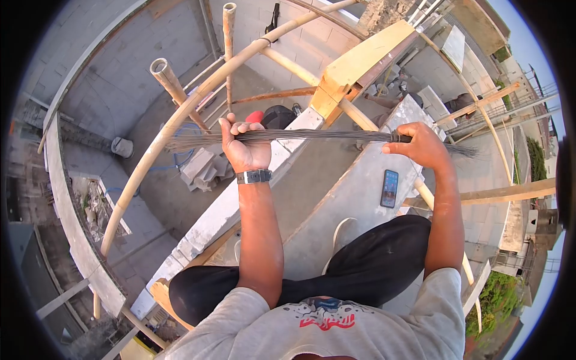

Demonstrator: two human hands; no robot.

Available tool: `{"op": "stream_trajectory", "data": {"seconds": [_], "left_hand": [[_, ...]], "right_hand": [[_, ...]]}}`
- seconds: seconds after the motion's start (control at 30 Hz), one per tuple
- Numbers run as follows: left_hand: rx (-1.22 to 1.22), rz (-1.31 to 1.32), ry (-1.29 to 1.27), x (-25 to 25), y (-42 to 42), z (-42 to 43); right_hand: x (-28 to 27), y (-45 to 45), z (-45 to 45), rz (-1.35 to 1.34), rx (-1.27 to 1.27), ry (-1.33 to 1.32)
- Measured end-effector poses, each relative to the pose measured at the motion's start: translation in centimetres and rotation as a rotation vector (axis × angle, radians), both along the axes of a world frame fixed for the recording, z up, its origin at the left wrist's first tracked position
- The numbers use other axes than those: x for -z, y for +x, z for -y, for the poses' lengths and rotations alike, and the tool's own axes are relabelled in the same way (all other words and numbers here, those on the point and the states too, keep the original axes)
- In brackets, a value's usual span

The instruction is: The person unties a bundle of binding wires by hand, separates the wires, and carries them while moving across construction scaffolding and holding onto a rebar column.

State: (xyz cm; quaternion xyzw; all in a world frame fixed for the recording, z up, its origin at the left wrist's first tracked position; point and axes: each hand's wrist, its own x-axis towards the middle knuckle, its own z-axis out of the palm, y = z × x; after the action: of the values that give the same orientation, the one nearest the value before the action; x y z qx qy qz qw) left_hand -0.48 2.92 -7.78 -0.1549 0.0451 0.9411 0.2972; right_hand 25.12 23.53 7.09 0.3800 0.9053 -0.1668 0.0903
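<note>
1. Phone: screen lit, face up on grey surface.
2. White bucket: on the floor below, near a block wall.
3. Broken block pieces: loose pile, floor below.
4. Long bamboo pole: appears curved, crosses the view.
5. Red item: small, beside a dark rounded shape; neither identifiable.
6. Greenery: lower right, blurred.

Phone screen, right of centre: too small to read. Wires partly hidden by my right hand. Shirt cut off, bottom edge.
</note>
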Motion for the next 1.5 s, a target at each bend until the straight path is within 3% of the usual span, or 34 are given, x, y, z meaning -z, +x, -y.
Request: {"op": "stream_trajectory", "data": {"seconds": [0.07,0.13,0.17,0.23,0.37,0.57,0.7,0.8,0.9,0.93,1.0,1.07,1.13,1.3,1.4,1.47,1.5], "left_hand": [[-0.043,-0.005,-0.013,1.9,-1.1,0.7],[-0.048,0.035,-0.047,2.6,-1.8,1.1],[-0.076,-0.034,-0.101,3.9,-2.2,1.3],[-0.175,-0.092,-0.254,4.6,-2.6,1.2],[-0.305,-0.18,-0.415,3.1,-3.0,1.6],[-0.453,-0.6,-0.651,-2.6,-2.5,2.5],[-0.471,-0.647,-0.632,-3.1,-2.9,3.4],[-0.421,-0.562,-0.45,-2.6,-3.9,4.6],[-0.202,-0.372,-0.04,-0.8,-5.9,7.1],[-0.198,-0.376,-0.046,-0.7,-6.7,7.9],[-0.234,-0.088,-0.044,-0.6,-7.7,9.0],[-0.324,-0.017,-0.152,0.0,-8.7,9.7],[-0.324,-0.109,-0.344,2.2,-9.4,10.5],[-0.317,-0.204,-0.303,4.2,-9.5,10.5],[-0.225,-0.24,-0.5,3.2,-8.8,9.4],[-0.239,-0.453,-0.875,1.6,-7.6,8.2],[-0.234,-0.455,-0.874,1.0,-7.2,7.9]], "right_hand": [[2.4,1.3,-0.8,-0.052,-0.028,0.011],[4.2,2.0,-1.0,-0.346,-0.074,-0.076],[4.0,2.1,-1.0,-0.339,-0.065,-0.068],[3.2,0.7,-0.4,-0.015,0.022,-0.314],[4.4,0.4,-0.2,0.041,-0.111,-0.321],[3.8,-1.4,1.4,0.066,-0.1,-0.342],[3.6,-1.8,1.8,0.051,-0.117,-0.325],[2.3,-1.8,2.3,0.012,-0.144,-0.332],[0.8,-1.5,3.1,0.056,-0.085,-0.342],[0.5,-1.3,3.0,0.052,-0.083,-0.349],[0.0,-0.4,2.3,0.131,-0.085,-0.355],[-0.3,0.5,1.8,0.147,-0.07,-0.342],[-0.4,0.7,1.8,0.167,-0.057,-0.331],[0.0,1.2,1.5,0.145,-0.012,-0.328],[-0.2,1.3,1.1,0.19,-0.016,-0.311],[0.6,1.5,0.7,0.225,-0.008,-0.315],[1.2,1.7,0.6,0.263,-0.006,-0.319]]}}
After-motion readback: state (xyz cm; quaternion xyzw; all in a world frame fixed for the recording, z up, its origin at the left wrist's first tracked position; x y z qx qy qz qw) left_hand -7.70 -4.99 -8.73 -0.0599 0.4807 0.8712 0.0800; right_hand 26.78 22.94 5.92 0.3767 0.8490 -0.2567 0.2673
